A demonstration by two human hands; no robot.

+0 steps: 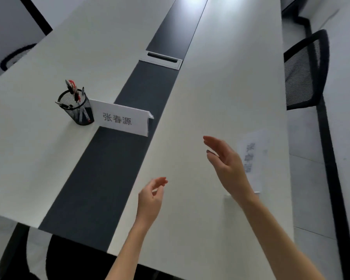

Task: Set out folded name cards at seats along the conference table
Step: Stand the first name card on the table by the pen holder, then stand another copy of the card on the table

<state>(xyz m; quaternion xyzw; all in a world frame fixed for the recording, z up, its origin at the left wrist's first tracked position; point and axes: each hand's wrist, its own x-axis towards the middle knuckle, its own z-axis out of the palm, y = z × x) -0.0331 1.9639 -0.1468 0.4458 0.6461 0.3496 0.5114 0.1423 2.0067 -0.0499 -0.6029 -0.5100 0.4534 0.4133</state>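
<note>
The long white conference table with dark centre strip (220,87) carries a standing white folded name card (120,119) beside a black mesh pen holder (77,108). A blurred second white card (253,158) lies behind the right hand (228,162). Right hand and left hand (151,197) hover released, grasping nothing.

I see black mesh pen cup (77,108) standing upright on white part of desk (38,98), pens sticking out. Silver cable box (161,60) sits in dark middle strip, farther back. Black mesh chair (305,71) stands at right side; another chair (16,55) far left, blurred.
</note>
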